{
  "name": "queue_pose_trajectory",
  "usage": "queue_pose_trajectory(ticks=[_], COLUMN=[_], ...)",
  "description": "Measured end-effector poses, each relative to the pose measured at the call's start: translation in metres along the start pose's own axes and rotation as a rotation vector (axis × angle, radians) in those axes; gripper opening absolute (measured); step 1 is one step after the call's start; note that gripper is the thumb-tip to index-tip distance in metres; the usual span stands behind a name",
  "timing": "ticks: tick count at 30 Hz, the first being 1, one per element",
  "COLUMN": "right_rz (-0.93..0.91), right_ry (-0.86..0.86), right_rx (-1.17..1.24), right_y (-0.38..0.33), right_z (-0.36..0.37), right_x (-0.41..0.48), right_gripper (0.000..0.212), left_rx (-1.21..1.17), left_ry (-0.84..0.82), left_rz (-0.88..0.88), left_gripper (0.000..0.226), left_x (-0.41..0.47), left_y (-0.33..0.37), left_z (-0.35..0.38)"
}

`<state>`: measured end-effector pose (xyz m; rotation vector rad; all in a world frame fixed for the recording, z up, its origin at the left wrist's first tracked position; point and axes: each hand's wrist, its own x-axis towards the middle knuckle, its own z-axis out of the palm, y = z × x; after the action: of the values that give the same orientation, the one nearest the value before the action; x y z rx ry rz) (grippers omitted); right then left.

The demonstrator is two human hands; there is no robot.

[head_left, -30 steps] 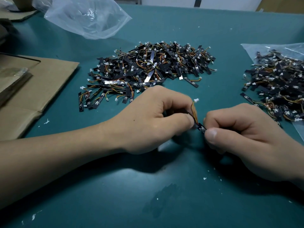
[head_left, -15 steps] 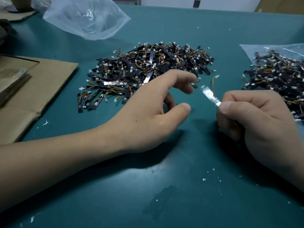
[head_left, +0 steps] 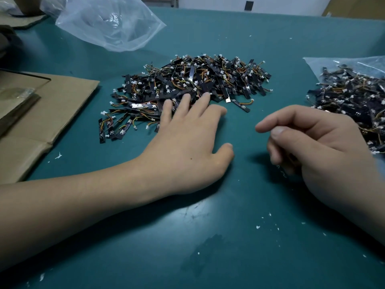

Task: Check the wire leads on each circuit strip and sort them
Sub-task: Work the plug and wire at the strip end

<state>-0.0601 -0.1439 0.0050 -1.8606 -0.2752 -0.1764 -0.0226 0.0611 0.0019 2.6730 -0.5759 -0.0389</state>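
We record a teal tabletop [head_left: 145,236], matte and lightly scuffed, dotted with small white flecks [head_left: 258,227]. At its centre lies the main pile of circuit strips [head_left: 208,80]. These are narrow, flat, black strips, each trailing thin orange, yellow and red wire leads that end in small white plug housings. They lie crossed and tangled in a loose, low mound. One strip with a pale, shiny face [head_left: 141,105] sits near the pile's left front edge. A single black strip [head_left: 241,105] lies just off the right front edge, its orange lead curling beside it.

The left hand [head_left: 187,147] lies palm down at the near edge of the main pile. Its grip is slack: the fingers are straight and spread, with several fingertips [head_left: 186,99] touching the strips and the thumb apart over the bare surface. It holds nothing.

The right hand [head_left: 318,147] is to the right, just beside a second heap of strips [head_left: 350,97]. Its fingers hang loosely curled, the forefinger reaching leftward above the thumb. We see nothing in its grip. The second heap rests on a clear, crinkled plastic sheet [head_left: 333,63] at the right edge of the view.

A clear plastic bag [head_left: 108,24], glossy and crumpled, lies beyond the main pile at the far left. Flat brown cardboard [head_left: 62,105], creased along one fold, lies at the left edge, near the pile but apart from both hands.
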Motion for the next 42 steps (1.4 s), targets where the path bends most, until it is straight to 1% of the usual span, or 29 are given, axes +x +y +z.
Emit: queue_pose_trajectory(ticks=[3,5,6,7,9,10,11,13,15,17,21,22,23,25,27,30,32,33,36,38,42], right_rz=[-0.006,-0.005,-0.004,-0.004,-0.005,-0.005,-0.001,0.010,0.014,0.011,0.004,0.001,-0.003,-0.007,-0.016,-0.023,-0.024,-0.029,-0.041,-0.044,-0.058], right_ry=[-0.010,-0.013,-0.016,-0.018,-0.030,-0.042,-0.052,-0.064,-0.071,-0.082,-0.088,-0.088,-0.089,-0.081,-0.069,-0.066,-0.075,-0.074,-0.078,-0.084,-0.079], right_rx=[-0.002,-0.002,-0.003,-0.005,-0.017,-0.023,-0.025,-0.022,-0.023,-0.034,-0.046,-0.046,-0.048,-0.050,-0.048,-0.051,-0.054,-0.055,-0.061,-0.066,-0.072], right_y=[0.000,0.001,0.001,0.001,0.001,0.001,0.001,0.001,0.001,0.001,0.001,0.001,0.001,0.001,0.001,0.002,0.004,0.004,0.004,0.005,0.006], right_z=[0.000,0.000,0.000,0.000,-0.001,-0.001,-0.001,-0.002,-0.001,-0.001,-0.001,0.000,0.000,-0.001,-0.002,-0.003,-0.004,-0.004,-0.002,-0.002,-0.002], right_x=[0.000,0.000,0.000,0.000,-0.001,0.000,0.000,0.000,0.000,0.000,0.000,0.000,0.000,0.000,-0.001,-0.003,-0.003,-0.003,-0.003,-0.002,-0.003], right_gripper=[0.023,0.023,0.023,0.022,0.022,0.022,0.021,0.021,0.021,0.021,0.021,0.021,0.021,0.022,0.022,0.022,0.022,0.021,0.017,0.020,0.020], left_rx=[-0.116,-0.135,-0.085,0.015,0.331,0.450,0.503,0.449,0.361,0.290,0.180,0.195,0.242,0.378,0.436,0.364,0.309,0.302,0.276,0.216,0.042], left_ry=[0.066,0.117,0.134,0.146,0.157,0.141,0.102,0.007,-0.091,-0.099,-0.025,0.003,0.046,0.117,0.108,0.032,-0.007,-0.009,-0.008,0.006,0.068], left_rz=[0.160,0.192,0.172,0.142,0.079,0.027,-0.040,-0.164,-0.210,-0.146,0.135,0.162,0.146,0.034,-0.071,-0.207,-0.314,-0.327,-0.256,-0.185,0.069], left_gripper=[0.054,0.047,0.049,0.055,0.073,0.081,0.086,0.091,0.093,0.094,0.086,0.084,0.083,0.085,0.092,0.100,0.101,0.099,0.091,0.091,0.084], left_x=[-0.004,-0.007,-0.007,-0.007,-0.003,-0.001,0.002,0.007,0.008,0.006,-0.003,-0.004,-0.005,-0.004,-0.003,-0.004,-0.007,-0.008,-0.009,-0.009,-0.016], left_y=[-0.003,-0.003,-0.003,-0.004,-0.010,-0.014,-0.019,-0.029,-0.034,-0.032,-0.024,-0.024,-0.024,-0.024,-0.026,-0.047,-0.061,-0.064,-0.061,-0.058,-0.056], left_z=[-0.001,-0.002,-0.001,-0.002,-0.006,-0.010,-0.015,-0.017,-0.010,-0.003,-0.002,-0.002,-0.001,-0.002,-0.002,-0.005,-0.010,-0.011,-0.012,-0.013,-0.015])
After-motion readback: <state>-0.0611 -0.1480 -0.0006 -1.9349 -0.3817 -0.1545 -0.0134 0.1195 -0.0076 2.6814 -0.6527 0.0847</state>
